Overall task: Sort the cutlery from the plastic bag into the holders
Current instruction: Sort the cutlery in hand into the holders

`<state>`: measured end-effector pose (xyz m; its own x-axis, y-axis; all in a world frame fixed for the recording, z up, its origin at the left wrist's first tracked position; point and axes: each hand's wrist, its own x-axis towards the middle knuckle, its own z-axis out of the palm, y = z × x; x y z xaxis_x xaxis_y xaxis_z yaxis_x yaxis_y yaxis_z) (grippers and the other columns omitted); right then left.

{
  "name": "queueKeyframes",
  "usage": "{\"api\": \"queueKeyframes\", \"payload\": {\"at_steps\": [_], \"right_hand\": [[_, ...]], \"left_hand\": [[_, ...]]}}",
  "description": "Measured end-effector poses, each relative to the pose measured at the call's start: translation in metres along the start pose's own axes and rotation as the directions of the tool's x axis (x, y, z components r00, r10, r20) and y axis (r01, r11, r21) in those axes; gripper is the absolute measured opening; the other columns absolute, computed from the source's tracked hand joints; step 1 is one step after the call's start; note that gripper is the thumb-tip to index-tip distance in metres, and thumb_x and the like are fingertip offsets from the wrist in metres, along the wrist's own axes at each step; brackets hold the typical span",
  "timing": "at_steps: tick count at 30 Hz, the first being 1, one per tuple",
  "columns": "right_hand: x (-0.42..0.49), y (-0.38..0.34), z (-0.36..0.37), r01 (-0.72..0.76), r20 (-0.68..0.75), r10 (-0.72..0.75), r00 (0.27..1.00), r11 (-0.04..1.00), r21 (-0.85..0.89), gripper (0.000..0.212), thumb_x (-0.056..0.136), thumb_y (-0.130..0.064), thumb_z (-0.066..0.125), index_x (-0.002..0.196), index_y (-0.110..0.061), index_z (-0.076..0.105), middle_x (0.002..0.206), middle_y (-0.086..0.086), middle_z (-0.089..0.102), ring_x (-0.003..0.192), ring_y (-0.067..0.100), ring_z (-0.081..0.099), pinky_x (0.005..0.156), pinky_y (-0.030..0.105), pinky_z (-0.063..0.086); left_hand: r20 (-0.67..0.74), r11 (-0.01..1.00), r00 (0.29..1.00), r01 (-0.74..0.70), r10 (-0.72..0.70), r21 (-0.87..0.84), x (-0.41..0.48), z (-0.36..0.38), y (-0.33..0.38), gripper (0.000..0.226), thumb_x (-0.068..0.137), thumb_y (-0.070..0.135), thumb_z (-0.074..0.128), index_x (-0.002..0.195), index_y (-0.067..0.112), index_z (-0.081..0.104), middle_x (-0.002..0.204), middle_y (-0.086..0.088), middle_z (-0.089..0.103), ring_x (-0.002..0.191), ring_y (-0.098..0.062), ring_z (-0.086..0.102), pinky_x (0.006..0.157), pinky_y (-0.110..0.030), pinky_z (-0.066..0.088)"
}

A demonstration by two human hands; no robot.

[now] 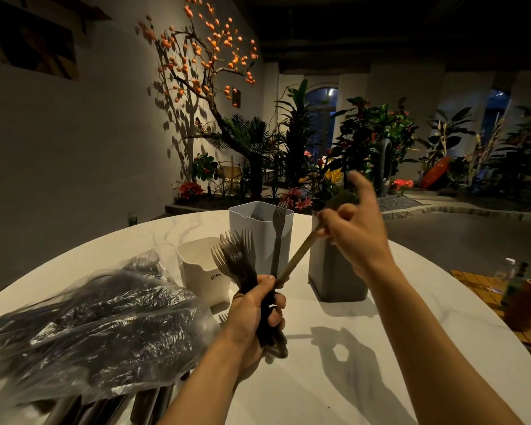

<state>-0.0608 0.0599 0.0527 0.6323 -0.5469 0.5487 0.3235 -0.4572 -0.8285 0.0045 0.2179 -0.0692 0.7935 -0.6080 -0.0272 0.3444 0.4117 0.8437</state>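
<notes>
My left hand grips a bunch of dark forks by their handles, tines fanned upward, over the white table. One fork sticks up taller than the rest. My right hand pinches a spoon near its bowl, its handle slanting down to the bunch; the index finger points up. Three holders stand behind: a low white one, a tall white one and a grey one. The plastic bag of dark cutlery lies at the left.
Several more cutlery handles poke out under the bag at the table's front left. A yellow mat with glasses and an orange cup sits at the right edge. Plants and a lit tree fill the background.
</notes>
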Motion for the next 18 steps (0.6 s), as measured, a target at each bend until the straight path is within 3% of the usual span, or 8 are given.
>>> {"api": "queueKeyframes", "payload": {"at_steps": [3, 6, 10, 12, 15, 18], "right_hand": [[0.008, -0.005, -0.017, 0.201, -0.208, -0.22, 0.953, 0.974, -0.109, 0.052, 0.098, -0.001, 0.057, 0.143, -0.021, 0.039, 0.096, -0.001, 0.062, 0.074, 0.016, 0.071, 0.063, 0.025, 0.061], [0.014, -0.007, -0.03, 0.329, -0.37, -0.386, 0.845, 0.921, -0.208, 0.04, 0.102, -0.004, 0.051, 0.138, -0.019, 0.041, 0.09, -0.01, 0.058, 0.071, 0.01, 0.069, 0.062, 0.022, 0.06], [0.019, 0.0, -0.036, 0.447, -0.406, -0.569, 0.715, 0.819, -0.36, 0.042, 0.1, -0.004, 0.047, 0.13, -0.032, 0.039, 0.087, -0.021, 0.051, 0.071, 0.006, 0.062, 0.059, 0.019, 0.055], [0.02, 0.008, -0.035, 0.445, -0.344, -0.603, 0.719, 0.781, -0.439, 0.046, 0.098, 0.0, 0.049, 0.13, -0.031, 0.04, 0.085, -0.018, 0.051, 0.071, 0.014, 0.061, 0.058, 0.026, 0.055], [0.016, 0.023, -0.026, 0.377, -0.211, -0.561, 0.8, 0.745, -0.551, 0.05, 0.093, 0.008, 0.053, 0.127, -0.027, 0.048, 0.084, -0.003, 0.059, 0.074, 0.026, 0.06, 0.059, 0.041, 0.055], [0.012, 0.041, -0.021, 0.254, -0.14, -0.442, 0.886, 0.715, -0.652, 0.039, 0.092, 0.003, 0.057, 0.126, -0.017, 0.063, 0.096, 0.006, 0.068, 0.096, 0.032, 0.055, 0.075, 0.033, 0.044]], "left_hand": [[0.016, 1.0, 1.0, -0.012, 0.012, 0.006, 0.001, -0.001, 0.0, 0.023, 0.1, 0.026, 0.059, 0.092, 0.006, 0.067, 0.07, -0.01, 0.059, 0.044, -0.013, 0.045, 0.053, -0.029, 0.042], [0.015, 1.0, 1.0, -0.016, 0.016, 0.009, 0.001, -0.001, -0.001, 0.023, 0.101, 0.025, 0.059, 0.088, 0.007, 0.068, 0.069, -0.009, 0.057, 0.044, -0.013, 0.045, 0.054, -0.028, 0.042], [0.014, 1.0, 1.0, -0.018, 0.018, 0.014, -0.001, 0.0, 0.0, 0.024, 0.101, 0.025, 0.058, 0.088, 0.007, 0.067, 0.067, -0.009, 0.057, 0.044, -0.013, 0.045, 0.053, -0.028, 0.042], [0.003, 1.0, 1.0, -0.017, 0.017, 0.016, -0.001, 0.001, 0.001, 0.024, 0.1, 0.025, 0.058, 0.087, 0.007, 0.068, 0.066, -0.009, 0.056, 0.043, -0.013, 0.044, 0.053, -0.028, 0.042], [-0.016, 1.0, 1.0, -0.005, 0.006, 0.011, -0.002, 0.003, 0.001, 0.023, 0.101, 0.024, 0.058, 0.089, 0.007, 0.067, 0.064, -0.008, 0.054, 0.043, -0.013, 0.042, 0.052, -0.028, 0.041], [-0.028, 1.0, 1.0, 0.007, -0.007, 0.003, -0.004, 0.004, 0.001, 0.021, 0.1, 0.024, 0.06, 0.092, 0.006, 0.067, 0.062, -0.007, 0.052, 0.043, -0.012, 0.041, 0.051, -0.028, 0.041]]}}
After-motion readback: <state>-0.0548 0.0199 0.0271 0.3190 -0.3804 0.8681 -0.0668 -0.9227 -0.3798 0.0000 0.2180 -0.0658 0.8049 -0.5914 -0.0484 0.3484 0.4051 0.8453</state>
